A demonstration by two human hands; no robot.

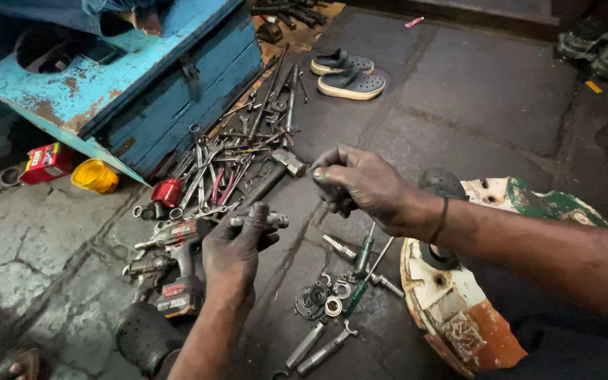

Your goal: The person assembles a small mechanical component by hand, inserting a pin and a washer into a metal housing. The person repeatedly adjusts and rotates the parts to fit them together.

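Beyond your left hand sits the big blue wooden chest [142,77], and beside your right forearm lies the worn white, green and orange housing [459,295]; neither is being touched. Between them, ahead of your left hand, the heap of spanners [226,169] lies spread on the floor, with the red cordless drill [174,271] just beside your left wrist. Below both hands, bolts, a bearing ring [333,305] and a green-handled screwdriver [357,285] lie loose, so stripping looks well along (reassembly not begun, I judge). Your left hand [237,246] is curled around a short metal shaft [265,220]; your right hand [360,184] pinches a small dark part, too hidden to identify.
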